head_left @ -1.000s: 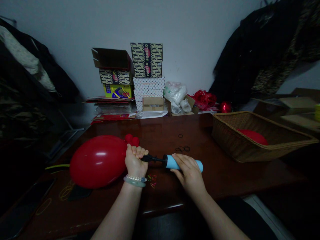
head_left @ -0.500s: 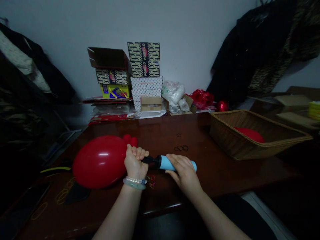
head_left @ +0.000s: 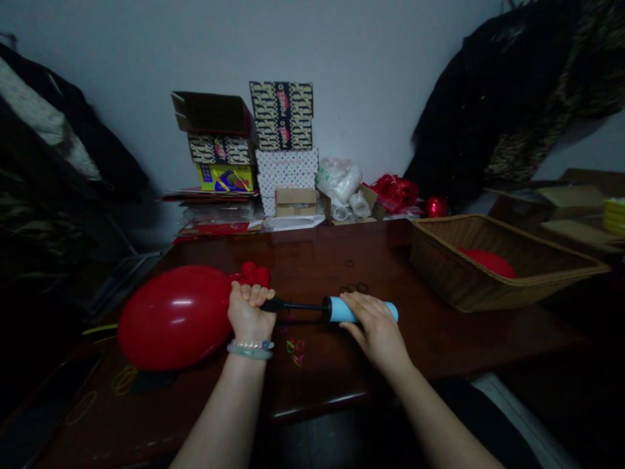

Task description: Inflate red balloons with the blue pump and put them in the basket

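My left hand (head_left: 250,316) is closed round the neck of a large inflated red balloon (head_left: 176,319) and the black end of a hand balloon pump. The balloon swells out to the left of my fist, and its mouth is hidden inside my fingers. From the fist a thin black rod (head_left: 303,305) runs right to the pump's light blue barrel (head_left: 336,309). My right hand (head_left: 375,329) wraps over that barrel. Just behind my left hand lie small red balloons (head_left: 254,273). Colourful little rubber bands (head_left: 296,348) rest on the table between my forearms.
A wicker basket (head_left: 488,293) with a red balloon (head_left: 488,262) in it stands at the right. Black bands (head_left: 354,288) lie mid-table, yellow rubber bands (head_left: 124,380) at the left. Stacked boxes (head_left: 286,172) and plastic bags (head_left: 339,179) line the wall.
My hands have moved apart, the left one leftward with the balloon, the right one slightly rightward with the barrel. More of the pump's black rod now shows between them.
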A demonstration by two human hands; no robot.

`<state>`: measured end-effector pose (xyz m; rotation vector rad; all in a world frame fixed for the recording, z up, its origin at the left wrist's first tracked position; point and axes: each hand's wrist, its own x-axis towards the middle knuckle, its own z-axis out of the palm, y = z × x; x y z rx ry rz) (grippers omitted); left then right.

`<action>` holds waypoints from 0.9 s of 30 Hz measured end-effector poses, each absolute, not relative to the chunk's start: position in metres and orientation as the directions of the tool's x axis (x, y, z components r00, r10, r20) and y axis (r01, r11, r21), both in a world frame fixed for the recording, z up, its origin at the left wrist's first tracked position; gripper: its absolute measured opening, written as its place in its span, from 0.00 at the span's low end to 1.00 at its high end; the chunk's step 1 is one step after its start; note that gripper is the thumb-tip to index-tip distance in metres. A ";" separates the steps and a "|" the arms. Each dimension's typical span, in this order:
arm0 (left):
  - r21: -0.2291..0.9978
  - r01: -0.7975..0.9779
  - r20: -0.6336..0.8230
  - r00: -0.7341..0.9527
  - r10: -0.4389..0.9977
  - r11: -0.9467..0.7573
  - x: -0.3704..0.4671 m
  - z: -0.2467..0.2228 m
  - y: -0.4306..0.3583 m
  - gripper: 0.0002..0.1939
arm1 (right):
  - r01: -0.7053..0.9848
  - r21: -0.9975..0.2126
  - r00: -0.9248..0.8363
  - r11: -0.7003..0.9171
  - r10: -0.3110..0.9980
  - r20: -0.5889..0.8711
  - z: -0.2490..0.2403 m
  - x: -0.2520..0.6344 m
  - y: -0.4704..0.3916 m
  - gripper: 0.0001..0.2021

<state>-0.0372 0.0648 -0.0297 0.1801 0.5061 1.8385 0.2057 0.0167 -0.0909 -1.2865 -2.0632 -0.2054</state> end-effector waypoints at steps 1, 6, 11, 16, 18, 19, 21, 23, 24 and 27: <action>0.425 -0.872 -0.130 -0.325 0.937 -0.243 -0.035 -0.030 0.064 0.23 | 0.837 -0.222 -0.267 0.500 0.728 0.632 -0.091 0.205 0.016 0.25; 0.408 -0.885 -0.129 -0.296 0.946 -0.222 -0.016 -0.033 0.059 0.23 | 0.814 -0.226 -0.270 0.535 0.693 0.668 -0.091 0.199 0.012 0.24; 0.409 -0.890 -0.118 -0.270 0.956 -0.201 0.006 -0.041 0.053 0.23 | 0.802 -0.261 -0.258 0.537 0.705 0.661 -0.094 0.185 0.006 0.24; 0.431 -0.882 -0.142 -0.276 0.951 -0.192 0.011 -0.042 0.053 0.23 | 0.792 -0.288 -0.259 0.538 0.723 0.640 -0.097 0.180 0.006 0.24; 0.440 -0.877 -0.145 -0.283 0.948 -0.194 0.007 -0.039 0.055 0.24 | 0.789 -0.286 -0.280 0.543 0.733 0.620 -0.096 0.180 0.009 0.25; 0.442 -0.876 -0.146 -0.284 0.948 -0.194 0.004 -0.038 0.056 0.24 | 0.791 -0.282 -0.288 0.543 0.737 0.611 -0.095 0.180 0.010 0.25; 0.445 -0.873 -0.146 -0.289 0.946 -0.198 -0.003 -0.036 0.058 0.24 | 0.802 -0.260 -0.298 0.537 0.739 0.604 -0.093 0.181 0.012 0.25; 0.449 -0.869 -0.152 -0.303 0.941 -0.208 -0.012 -0.034 0.060 0.24 | 0.818 -0.220 -0.308 0.531 0.728 0.612 -0.092 0.184 0.014 0.25; 0.451 -0.867 -0.157 -0.312 0.937 -0.213 -0.017 -0.033 0.062 0.24 | 0.827 -0.197 -0.313 0.527 0.721 0.619 -0.092 0.186 0.015 0.25; 0.452 -0.862 -0.163 -0.334 0.928 -0.230 -0.029 -0.029 0.064 0.24 | 0.846 -0.151 -0.316 0.511 0.709 0.630 -0.093 0.195 0.017 0.25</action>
